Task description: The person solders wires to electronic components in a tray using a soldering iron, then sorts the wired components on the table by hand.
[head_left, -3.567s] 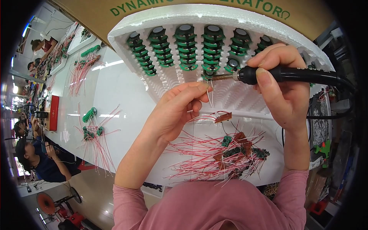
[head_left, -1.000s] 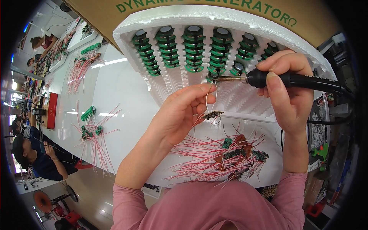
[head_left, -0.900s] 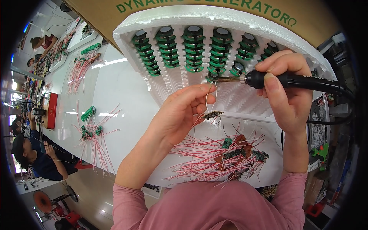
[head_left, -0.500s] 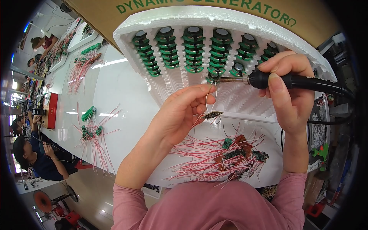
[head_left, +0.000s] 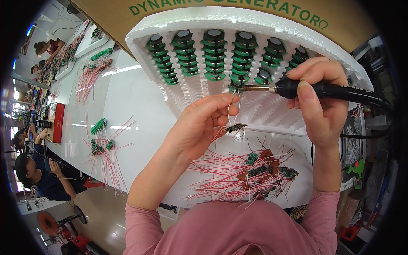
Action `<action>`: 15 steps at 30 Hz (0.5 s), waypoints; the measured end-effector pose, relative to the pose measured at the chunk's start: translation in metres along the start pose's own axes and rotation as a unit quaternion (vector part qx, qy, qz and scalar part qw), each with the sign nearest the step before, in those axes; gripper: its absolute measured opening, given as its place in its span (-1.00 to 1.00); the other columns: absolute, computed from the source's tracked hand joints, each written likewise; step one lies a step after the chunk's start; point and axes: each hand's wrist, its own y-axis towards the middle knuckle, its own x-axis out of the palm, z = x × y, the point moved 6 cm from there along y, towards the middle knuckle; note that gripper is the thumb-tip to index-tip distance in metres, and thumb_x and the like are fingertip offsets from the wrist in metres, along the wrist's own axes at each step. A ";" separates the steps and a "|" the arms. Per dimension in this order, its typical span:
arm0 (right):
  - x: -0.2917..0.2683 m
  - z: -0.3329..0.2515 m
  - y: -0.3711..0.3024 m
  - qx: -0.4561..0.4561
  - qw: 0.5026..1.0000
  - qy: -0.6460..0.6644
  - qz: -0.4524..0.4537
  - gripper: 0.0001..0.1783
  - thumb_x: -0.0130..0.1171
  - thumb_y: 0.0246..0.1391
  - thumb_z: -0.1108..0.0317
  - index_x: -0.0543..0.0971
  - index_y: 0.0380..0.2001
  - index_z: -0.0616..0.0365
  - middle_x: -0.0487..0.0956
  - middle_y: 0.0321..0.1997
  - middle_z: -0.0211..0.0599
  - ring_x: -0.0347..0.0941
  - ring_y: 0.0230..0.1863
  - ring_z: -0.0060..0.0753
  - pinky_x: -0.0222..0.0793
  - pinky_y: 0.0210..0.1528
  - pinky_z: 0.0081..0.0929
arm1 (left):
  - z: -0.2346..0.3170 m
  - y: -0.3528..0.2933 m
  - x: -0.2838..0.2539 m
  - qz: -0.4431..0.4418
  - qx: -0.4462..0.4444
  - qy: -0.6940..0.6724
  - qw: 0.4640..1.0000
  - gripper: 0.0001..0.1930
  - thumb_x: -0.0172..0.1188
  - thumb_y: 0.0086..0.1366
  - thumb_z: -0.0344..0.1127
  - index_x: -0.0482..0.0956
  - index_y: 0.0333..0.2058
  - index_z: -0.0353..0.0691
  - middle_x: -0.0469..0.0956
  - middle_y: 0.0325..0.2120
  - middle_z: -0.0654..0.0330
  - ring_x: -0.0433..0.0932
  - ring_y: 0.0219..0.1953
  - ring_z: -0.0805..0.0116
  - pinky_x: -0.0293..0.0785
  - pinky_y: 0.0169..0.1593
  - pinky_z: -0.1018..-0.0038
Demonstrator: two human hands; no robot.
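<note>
Round green part (head_left: 234,83), right there in the foam tray (head_left: 187,20), sits just beyond your left fingertips, on the side away from you, with the iron's tip right at it. Your left hand (head_left: 203,117) is the nearer one, thumb and forefinger in a narrow pinch at the white wires (head_left: 229,109); these run from the pinch toward that part and down to a small circuit board (head_left: 236,127) hanging just below your fingers. Your right hand (head_left: 321,111) wraps the soldering iron (head_left: 338,91), its long axis lying crosswise and pointing left, while the wires run roughly away from you: near enough a right angle where they meet. The part itself is round, so no clear long axis there. Farther out past your fingers, rows of similar green parts (head_left: 214,57) stand in the grooves; nearer your body than either hand, a heap of red-and-white wires (head_left: 223,172) fans out. Hard to make out: the wire ends, crowded by fingertip and iron tip. Whether both wires are pinched, or touch metal, you can't tell from here.
</note>
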 end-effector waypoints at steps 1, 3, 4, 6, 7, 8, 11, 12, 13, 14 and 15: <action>0.000 0.000 0.000 0.002 1.000 0.000 0.002 -0.83 0.03 -0.16 0.62 0.35 -0.41 0.23 0.41 -0.37 -0.23 0.34 -0.32 -0.54 0.26 -0.21 -0.62 | 0.000 -0.001 0.001 -0.002 -0.003 0.013 1.000 -0.78 0.05 0.13 -0.22 0.48 -0.28 -0.15 0.46 -0.54 0.46 0.29 -0.55 0.73 0.20 -0.40 0.63; 0.000 -0.002 0.000 -0.009 0.999 -0.025 -0.019 -0.86 -0.02 -0.10 0.59 0.31 -0.40 0.23 0.39 -0.34 -0.19 0.32 -0.44 -0.60 0.28 -0.36 -0.69 | 0.000 -0.001 0.001 -0.005 -0.005 0.026 1.000 -0.78 0.05 0.12 -0.20 0.47 -0.27 -0.13 0.44 -0.56 0.51 0.31 -0.52 0.72 0.22 -0.28 0.54; 0.003 -0.003 0.000 -0.020 0.998 -0.050 -0.039 -0.89 -0.06 -0.03 0.56 0.27 -0.39 0.23 0.37 -0.32 -0.15 0.30 -0.56 -0.66 0.30 -0.50 -0.76 | -0.001 0.000 0.001 -0.008 -0.006 0.025 1.000 -0.78 0.04 0.12 -0.20 0.47 -0.27 -0.13 0.44 -0.56 0.51 0.31 -0.52 0.72 0.22 -0.29 0.55; 0.004 -0.003 0.000 -0.018 0.998 -0.048 -0.042 -0.89 -0.06 -0.03 0.57 0.27 -0.39 0.23 0.38 -0.32 -0.14 0.30 -0.56 -0.66 0.29 -0.50 -0.76 | -0.001 -0.001 0.001 -0.010 -0.007 0.023 1.000 -0.78 0.04 0.13 -0.20 0.46 -0.27 -0.13 0.44 -0.56 0.51 0.31 -0.53 0.72 0.23 -0.30 0.56; 0.005 -0.003 0.000 -0.016 0.998 -0.047 -0.044 -0.89 -0.06 -0.03 0.57 0.27 -0.39 0.23 0.38 -0.32 -0.14 0.29 -0.56 -0.67 0.29 -0.50 -0.76 | 0.000 -0.001 0.001 -0.008 -0.007 0.023 1.000 -0.78 0.04 0.13 -0.20 0.47 -0.28 -0.13 0.44 -0.56 0.51 0.31 -0.53 0.72 0.23 -0.30 0.56; 0.005 -0.003 0.000 -0.016 0.998 -0.047 -0.044 -0.89 -0.06 -0.03 0.57 0.27 -0.39 0.23 0.38 -0.32 -0.14 0.29 -0.56 -0.67 0.29 -0.50 -0.76 | 0.000 -0.001 0.001 -0.005 -0.007 0.022 1.000 -0.79 0.04 0.13 -0.20 0.47 -0.28 -0.13 0.44 -0.56 0.51 0.31 -0.52 0.72 0.23 -0.30 0.56; 0.005 -0.003 0.000 -0.016 0.998 -0.050 -0.046 -0.89 -0.06 -0.04 0.57 0.28 -0.39 0.23 0.38 -0.33 -0.14 0.29 -0.56 -0.67 0.29 -0.49 -0.77 | -0.001 -0.001 0.001 -0.003 -0.007 0.022 1.000 -0.79 0.04 0.14 -0.20 0.47 -0.29 -0.13 0.44 -0.56 0.51 0.31 -0.52 0.72 0.23 -0.31 0.57; 0.005 -0.003 0.000 -0.015 0.997 -0.051 -0.048 -0.89 -0.06 -0.04 0.57 0.28 -0.39 0.23 0.38 -0.33 -0.14 0.29 -0.56 -0.67 0.29 -0.49 -0.77 | -0.001 -0.001 0.001 -0.003 -0.007 0.022 1.000 -0.79 0.04 0.14 -0.20 0.47 -0.29 -0.13 0.44 -0.56 0.51 0.31 -0.52 0.72 0.23 -0.31 0.57; 0.005 -0.003 0.000 -0.014 0.997 -0.052 -0.050 -0.90 -0.06 -0.04 0.57 0.28 -0.40 0.23 0.38 -0.33 -0.15 0.29 -0.56 -0.67 0.29 -0.49 -0.77 | -0.001 -0.001 0.001 0.001 -0.003 0.010 1.000 -0.81 0.05 0.13 -0.21 0.49 -0.31 -0.13 0.46 -0.54 0.47 0.29 -0.55 0.73 0.20 -0.41 0.65; 0.005 -0.003 0.000 -0.014 0.997 -0.052 -0.050 -0.90 -0.06 -0.04 0.57 0.28 -0.40 0.23 0.38 -0.33 -0.15 0.29 -0.56 -0.67 0.29 -0.49 -0.77 | -0.001 0.000 0.000 0.004 0.001 -0.002 1.000 -0.82 0.07 0.12 -0.22 0.51 -0.33 -0.14 0.49 -0.53 0.42 0.27 -0.58 0.74 0.17 -0.52 0.73; 0.005 -0.003 0.000 -0.016 0.997 -0.055 -0.052 -0.90 -0.06 -0.04 0.57 0.28 -0.40 0.23 0.38 -0.33 -0.15 0.29 -0.56 -0.68 0.29 -0.49 -0.77 | -0.001 0.000 0.000 0.005 0.002 -0.002 1.000 -0.82 0.07 0.12 -0.22 0.51 -0.33 -0.14 0.49 -0.53 0.42 0.27 -0.58 0.74 0.17 -0.52 0.73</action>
